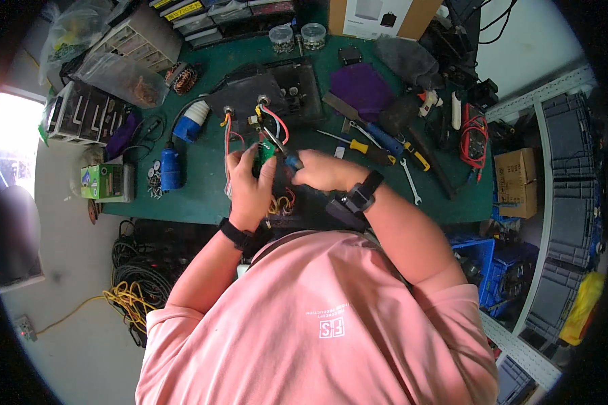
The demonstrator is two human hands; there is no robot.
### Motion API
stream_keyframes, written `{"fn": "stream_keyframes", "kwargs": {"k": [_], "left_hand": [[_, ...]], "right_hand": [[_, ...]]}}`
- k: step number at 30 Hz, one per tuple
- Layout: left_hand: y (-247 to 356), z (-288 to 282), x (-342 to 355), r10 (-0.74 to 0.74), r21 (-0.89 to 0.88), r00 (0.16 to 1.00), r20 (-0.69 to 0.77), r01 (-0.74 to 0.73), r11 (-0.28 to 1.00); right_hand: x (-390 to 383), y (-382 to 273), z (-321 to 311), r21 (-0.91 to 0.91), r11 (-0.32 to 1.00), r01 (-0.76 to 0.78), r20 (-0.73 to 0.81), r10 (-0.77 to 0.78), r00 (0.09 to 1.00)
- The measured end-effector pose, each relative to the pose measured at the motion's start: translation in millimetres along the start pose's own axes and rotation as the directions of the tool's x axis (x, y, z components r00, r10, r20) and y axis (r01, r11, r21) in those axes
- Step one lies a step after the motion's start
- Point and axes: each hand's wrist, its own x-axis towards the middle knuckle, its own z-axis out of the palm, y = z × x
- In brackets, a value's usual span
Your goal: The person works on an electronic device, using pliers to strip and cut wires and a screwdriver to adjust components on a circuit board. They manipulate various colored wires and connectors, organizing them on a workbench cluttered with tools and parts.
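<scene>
My left hand grips a small green circuit board from which red, white and orange wires run up to a black box-shaped device on the green mat. My right hand is closed around a screwdriver with a blue handle; its metal shaft points up and left toward the board and the wires. Both hands sit close together above the near middle of the mat. Each wrist wears a black band.
The green work mat also carries blue plugs, a purple cloth, screwdrivers and wrenches, a red multimeter and two small jars. Drawer organisers stand at the back left. Coiled cables lie on the floor to the left.
</scene>
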Motion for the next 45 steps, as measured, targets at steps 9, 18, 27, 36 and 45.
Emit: {"fn": "stream_keyframes", "kwargs": {"k": [9,18,27,36,45], "left_hand": [[-12,-8,7,-0.128,-0.201,0.987,0.097,0.146,0.969],[-2,-16,13,-0.142,-0.152,0.981,0.13,0.161,0.975],[3,-12,9,-0.017,-0.057,1.0,0.014,0.018,0.998],[-12,-10,8,-0.079,-0.153,0.996,0.044,0.085,0.985],[-22,-43,27,-0.361,-0.719,0.684,0.634,0.693,0.051]], "right_hand": [[7,-11,9,-0.064,0.992,0.111,-0.142,-0.119,0.983],[7,-10,13,-0.009,0.983,0.182,-0.156,-0.181,0.971],[4,-18,36,0.14,0.964,0.227,-0.345,-0.167,0.924],[4,-19,44,-0.013,0.99,0.143,-0.533,-0.128,0.836],[-3,-5,41,-0.004,0.997,0.077,-0.342,-0.073,0.937]]}}
